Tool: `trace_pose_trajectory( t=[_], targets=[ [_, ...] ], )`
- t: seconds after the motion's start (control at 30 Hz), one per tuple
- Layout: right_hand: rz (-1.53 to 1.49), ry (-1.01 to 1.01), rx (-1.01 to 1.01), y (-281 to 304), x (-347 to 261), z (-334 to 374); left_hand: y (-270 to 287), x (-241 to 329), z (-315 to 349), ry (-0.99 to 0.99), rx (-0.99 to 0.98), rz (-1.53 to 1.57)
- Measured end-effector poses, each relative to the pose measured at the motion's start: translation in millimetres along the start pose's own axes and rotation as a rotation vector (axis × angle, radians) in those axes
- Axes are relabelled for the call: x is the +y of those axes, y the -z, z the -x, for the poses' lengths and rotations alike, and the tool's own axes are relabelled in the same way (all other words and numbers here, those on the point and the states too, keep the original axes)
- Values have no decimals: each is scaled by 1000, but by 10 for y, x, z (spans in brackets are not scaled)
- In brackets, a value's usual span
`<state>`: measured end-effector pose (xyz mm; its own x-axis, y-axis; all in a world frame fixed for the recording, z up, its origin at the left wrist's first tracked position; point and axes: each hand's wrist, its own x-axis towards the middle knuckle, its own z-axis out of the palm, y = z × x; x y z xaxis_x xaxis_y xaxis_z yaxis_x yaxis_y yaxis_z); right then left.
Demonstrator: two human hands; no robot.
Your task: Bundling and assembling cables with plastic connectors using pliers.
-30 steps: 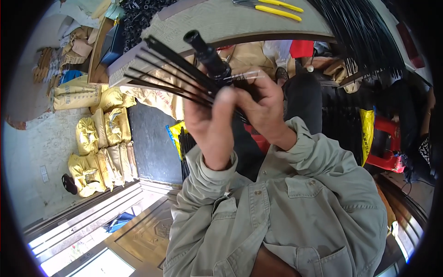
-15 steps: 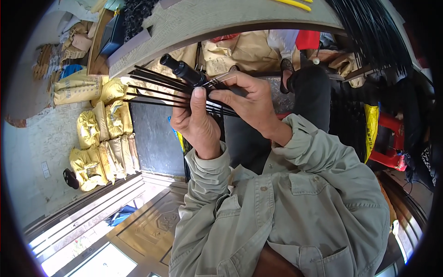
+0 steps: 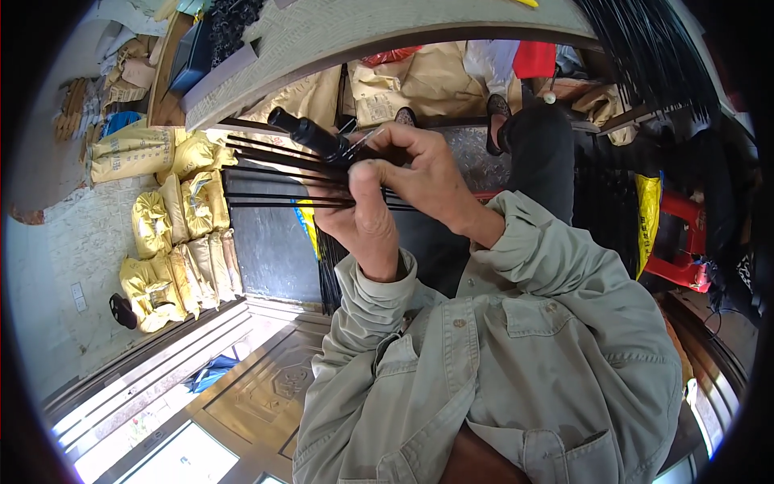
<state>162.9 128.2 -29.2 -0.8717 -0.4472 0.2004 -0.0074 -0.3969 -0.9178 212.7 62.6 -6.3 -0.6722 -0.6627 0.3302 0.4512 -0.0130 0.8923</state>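
Note:
Several long thin black strips (image 3: 270, 196) lie across my left hand (image 3: 367, 226), which is closed around them with its thumb on top. They stick out to the left and a little past the hand on the right. Just above the strips is a black ribbed cylinder (image 3: 310, 135), tilted, its wide end up and to the left. My right hand (image 3: 427, 173) is closed in a pinch at the cylinder's lower end, thumb against forefinger. A thin shiny piece (image 3: 363, 142) shows at its fingertips; its kind is too small to tell. Both hands touch each other.
A table (image 3: 339, 40) curves across the top, with small black parts (image 3: 234, 32) and a bundle of black strips (image 3: 653, 56) on it. Filled sacks (image 3: 161, 226) stand at the left wall. A red stool (image 3: 685, 242) is at the right. Paper sacks (image 3: 419, 85) lie under the table.
My left hand has shifted down and slightly right, its thumb now nearer the right fingers. The cylinder has moved a little left and down, and the strips have spread lower. Both hands keep their hold.

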Motion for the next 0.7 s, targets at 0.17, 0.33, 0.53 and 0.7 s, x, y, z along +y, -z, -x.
trace_pose_trajectory(
  t=[0.17,0.33,0.53,0.7],
  targets=[
    [-83,-13,7,43,27,24,52,43,-24,83,45,46],
    [-129,-23,-108,100,28,62,143,60,-27,143,-2,141],
    [11,-6,-39,48,-42,89,207,9,-10,106,37,134],
    [60,3,-64,58,-27,50,226,-25,-12,42,91,95]
  ],
)
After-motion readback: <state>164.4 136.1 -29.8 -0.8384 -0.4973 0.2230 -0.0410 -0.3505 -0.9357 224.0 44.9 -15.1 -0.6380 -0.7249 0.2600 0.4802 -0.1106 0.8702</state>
